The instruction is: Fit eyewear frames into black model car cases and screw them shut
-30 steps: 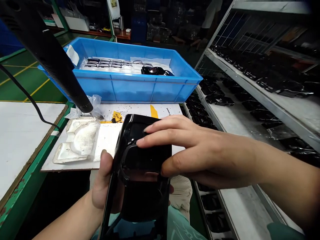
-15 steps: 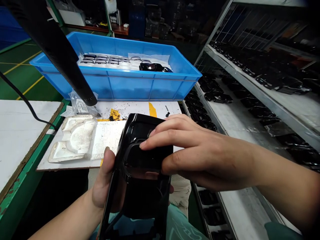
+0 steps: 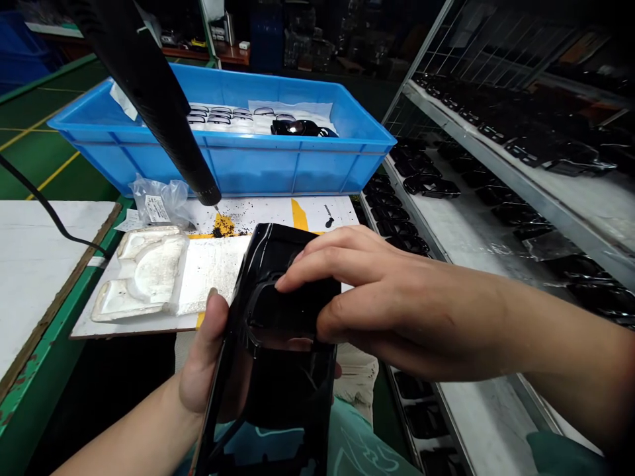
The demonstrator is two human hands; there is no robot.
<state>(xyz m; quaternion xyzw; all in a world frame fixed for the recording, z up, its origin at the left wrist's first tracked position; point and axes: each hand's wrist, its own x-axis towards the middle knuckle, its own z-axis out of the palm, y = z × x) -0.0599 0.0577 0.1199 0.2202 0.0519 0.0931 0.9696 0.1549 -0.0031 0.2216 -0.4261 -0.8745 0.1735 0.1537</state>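
Black part [image 3: 290, 390] btm cut off at edge; left hand [image 3: 198, 370] mostly hidden.

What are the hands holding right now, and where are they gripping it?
A glossy black plastic housing: left hand grips its left edge; right hand pinches its upper section.

I saw a blue bin [image 3: 238, 165] behind a white foam tray [image 3: 143, 274], a black hose [image 3: 163, 112] slanting down, and dark parts [image 3: 431, 187] lining the rack [image 3: 471, 231].
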